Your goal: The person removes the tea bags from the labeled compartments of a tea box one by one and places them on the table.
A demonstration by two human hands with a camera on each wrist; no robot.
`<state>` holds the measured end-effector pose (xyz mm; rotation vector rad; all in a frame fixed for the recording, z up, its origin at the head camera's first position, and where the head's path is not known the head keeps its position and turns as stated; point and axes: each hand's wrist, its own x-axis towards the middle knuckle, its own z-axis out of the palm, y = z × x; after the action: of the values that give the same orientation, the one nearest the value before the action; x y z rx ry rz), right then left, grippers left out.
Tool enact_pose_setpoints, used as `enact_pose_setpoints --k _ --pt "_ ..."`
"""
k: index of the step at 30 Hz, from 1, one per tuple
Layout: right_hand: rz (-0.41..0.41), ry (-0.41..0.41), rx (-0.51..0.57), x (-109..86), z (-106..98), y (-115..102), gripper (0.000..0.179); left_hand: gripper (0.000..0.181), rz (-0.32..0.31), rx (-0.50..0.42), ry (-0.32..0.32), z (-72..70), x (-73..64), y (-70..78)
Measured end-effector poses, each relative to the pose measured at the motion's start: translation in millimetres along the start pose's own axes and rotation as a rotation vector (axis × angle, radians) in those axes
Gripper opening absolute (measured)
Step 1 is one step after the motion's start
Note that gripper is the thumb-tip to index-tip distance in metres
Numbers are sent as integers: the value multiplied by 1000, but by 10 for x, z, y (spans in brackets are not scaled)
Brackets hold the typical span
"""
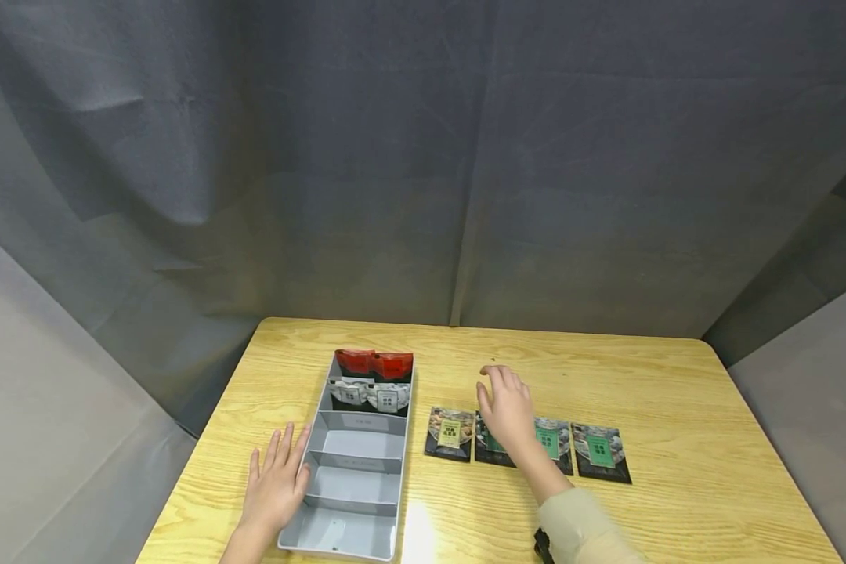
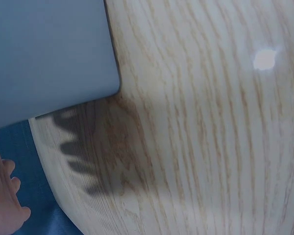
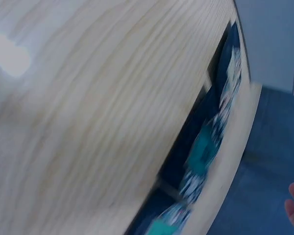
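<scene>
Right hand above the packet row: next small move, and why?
Probably bring the right hand left and down to pinch the yellow-labelled packet: the hand seems to hold nothing, that packet lies nearest the gray box in its row, and the box's middle compartment looks bare.

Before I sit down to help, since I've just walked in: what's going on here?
A person's left hand lies at the left edge of a gray divided tray, with red packets and white-labelled packets in its two far compartments. The right hand is over a row on the table: a yellow-labelled packet and some green-labelled packets. It doesn't seem to grip any.
</scene>
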<state>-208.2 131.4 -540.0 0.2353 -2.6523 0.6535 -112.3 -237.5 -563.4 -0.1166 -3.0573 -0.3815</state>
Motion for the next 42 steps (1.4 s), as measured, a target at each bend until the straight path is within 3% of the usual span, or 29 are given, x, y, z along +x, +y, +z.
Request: enact_pose_setpoints --k 9,21,31,42 --pt "-90 -111 -36 182 190 -466 30 53 5 12 -14 -20 -7 0" --pt "-208 -261 -116 299 399 -790 32 52 16 23 0 -30 -1 -20" --pt "-278 -246 -201 291 537 -911 28 52 18 13 27 -1 4 -27" --pt "-323 -188 -232 244 581 -932 16 53 11 28 -14 17 11 -31"
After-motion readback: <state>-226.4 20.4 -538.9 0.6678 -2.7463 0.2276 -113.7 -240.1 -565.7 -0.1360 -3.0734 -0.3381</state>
